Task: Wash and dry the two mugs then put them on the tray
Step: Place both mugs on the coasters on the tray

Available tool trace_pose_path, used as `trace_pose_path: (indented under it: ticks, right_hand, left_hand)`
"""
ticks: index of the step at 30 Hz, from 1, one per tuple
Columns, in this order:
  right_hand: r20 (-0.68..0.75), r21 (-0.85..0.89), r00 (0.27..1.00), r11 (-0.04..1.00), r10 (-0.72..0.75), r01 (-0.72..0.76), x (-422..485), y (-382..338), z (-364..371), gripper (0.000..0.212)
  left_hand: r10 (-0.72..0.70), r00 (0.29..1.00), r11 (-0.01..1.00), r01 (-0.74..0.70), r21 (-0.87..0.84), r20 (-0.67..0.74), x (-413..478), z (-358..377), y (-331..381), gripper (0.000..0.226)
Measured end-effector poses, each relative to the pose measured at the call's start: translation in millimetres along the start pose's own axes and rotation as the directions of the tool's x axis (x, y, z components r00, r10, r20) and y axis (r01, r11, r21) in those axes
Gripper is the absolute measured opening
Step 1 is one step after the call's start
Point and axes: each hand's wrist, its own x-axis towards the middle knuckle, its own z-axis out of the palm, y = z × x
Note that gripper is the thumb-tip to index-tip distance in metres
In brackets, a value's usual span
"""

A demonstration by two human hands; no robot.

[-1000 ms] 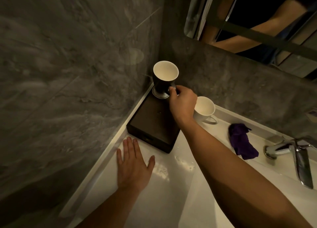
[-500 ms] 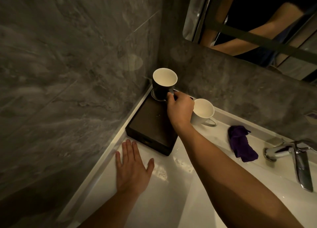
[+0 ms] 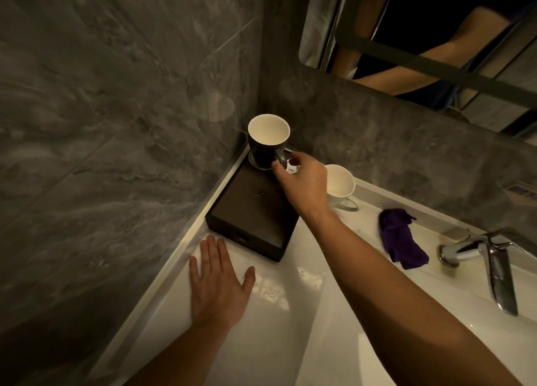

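At the far corner of the white desk [image 3: 290, 327], where the two grey stone walls meet, the dark mug [image 3: 267, 141] now stands upright on a small round coaster at the back of the dark tray [image 3: 247, 211]; a second ago it was held just above that spot, tilted a little, and half a second ago it was touching down; the right hand [image 3: 305, 182] has since slid back from the mug body, and its fingers [image 3: 280, 169] are now curled at the handle, with a small white thing pinched between thumb and forefinger that I cannot identify; whether they are gripping the handle or have let go I cannot tell. That settling suggests the first mug is delivered, so roughly half of the putting-away is done.

The left hand [image 3: 218, 284] lies flat and spread on the desk just in front of the tray, holding nothing; it has not shifted across the three moments.

The dark mug looks empty, its pale inside bare; the tray carries only that mug and coaster, with most of its floor free. The white mug [image 3: 340, 186] stands on the desk just beside the tray's right edge, partly behind the right hand, and it too appears empty; it is not yet on the tray. A purple cloth [image 3: 402, 240] lies crumpled further right, near the chrome tap [image 3: 488, 258].
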Motion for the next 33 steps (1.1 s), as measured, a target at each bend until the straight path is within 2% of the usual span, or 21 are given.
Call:
trace_pose_path:
  ticks: [2, 5, 7, 10, 12, 14, 17, 24, 28, 33]
  right_hand:
    - [-0.027, -0.072, 1.0, 0.997, -0.006, 0.004, -2, 15, -16, 0.051]
    - [-0.122, -0.2, 0.992, 0.98, -0.024, -0.001, -6, 51, -48, 0.05]
    - [-0.157, -0.265, 0.987, 0.963, 0.018, -0.06, -11, 76, -68, 0.05]
    - [-0.112, -0.332, 0.983, 0.927, 0.144, -0.174, -21, 108, -82, 0.048]
    - [-0.023, -0.311, 0.982, 0.932, 0.188, -0.185, -25, 125, -83, 0.04]
    - [0.052, -0.262, 0.984, 0.953, 0.168, -0.149, -27, 135, -83, 0.03]
    - [0.068, -0.248, 0.99, 0.963, 0.125, -0.105, -27, 141, -84, 0.022]
    - [0.167, -0.229, 0.979, 0.971, 0.114, -0.074, -19, 138, -87, 0.02]
    - [0.162, -0.261, 0.981, 0.964, 0.103, -0.058, -18, 135, -84, 0.02]
    - [0.059, -0.183, 0.984, 0.971, 0.17, -0.157, -28, 128, -82, 0.019]
  left_hand:
    - [0.002, 1.0, 1.0, -0.002, 0.005, 0.005, 0, -1, 0, 0.098]
    - [0.0, 1.0, 1.0, 0.0, 0.006, 0.011, 1, 0, 0, 0.098]
    - [-0.001, 1.0, 1.0, 0.001, 0.005, 0.01, 1, 0, 0, 0.098]
    - [0.004, 1.0, 1.0, -0.004, 0.018, 0.016, 1, -1, 1, 0.098]
    - [0.003, 1.0, 1.0, -0.003, 0.015, 0.011, 0, -2, 1, 0.098]
    - [-0.002, 1.0, 1.0, 0.002, 0.015, 0.015, 0, -3, 1, 0.098]
    - [0.0, 1.0, 1.0, -0.001, 0.011, 0.021, 0, -4, 2, 0.098]
    - [0.001, 1.0, 1.0, -0.002, 0.019, 0.016, -1, -4, 2, 0.097]
    - [0.0, 1.0, 1.0, 0.0, 0.015, 0.013, 0, -4, 2, 0.097]
    - [-0.006, 1.0, 1.0, 0.006, 0.014, 0.015, -1, -4, 2, 0.098]
